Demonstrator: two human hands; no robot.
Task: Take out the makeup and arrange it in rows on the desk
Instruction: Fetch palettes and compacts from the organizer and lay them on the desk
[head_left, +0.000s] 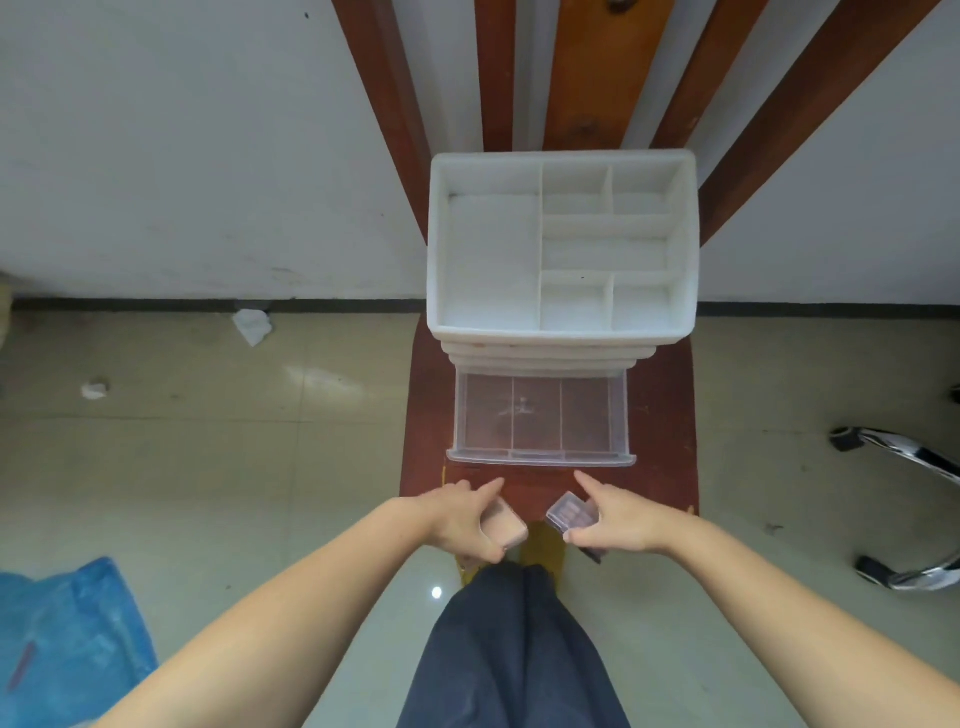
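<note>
A white makeup organizer (561, 332) with bare top compartments stands on a small red-brown desk (660, 405). Its clear bottom drawer (540, 457) is pulled out toward me and holds nothing. Just in front of the drawer, my left hand (462, 514) grips a rose-gold compact (506, 527), index finger pointing forward. My right hand (613, 517) grips a small clear case (571, 512) with pinkish contents, index finger also stretched out. Both items are held low over the desk's near edge.
The desk stands against a white wall with slanted wooden slats (597, 73). Crumpled tissues (252, 325) lie on the tiled floor at left, a blue plastic bag (67, 639) at lower left, a chrome chair base (914, 514) at right. My dark trouser legs (514, 649) are below.
</note>
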